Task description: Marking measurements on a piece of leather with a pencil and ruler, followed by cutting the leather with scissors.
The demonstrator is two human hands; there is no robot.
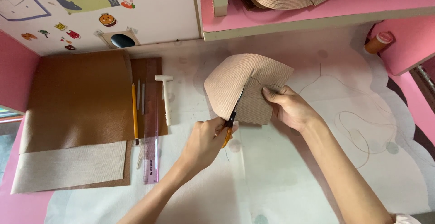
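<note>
Gripping the orange-handled scissors (230, 124) in my left hand (206, 140), I cut into the tan fabric piece (240, 85) that my right hand (290, 108) pinched above the surface (290, 174).

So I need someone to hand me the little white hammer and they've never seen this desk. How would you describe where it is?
Start at the brown leather sheet on the left of the desk. By its right edge lie a yellow pencil and a clear pink ruler. The white hammer lies just right of those: the only T-shaped, all-white tool there.
</note>
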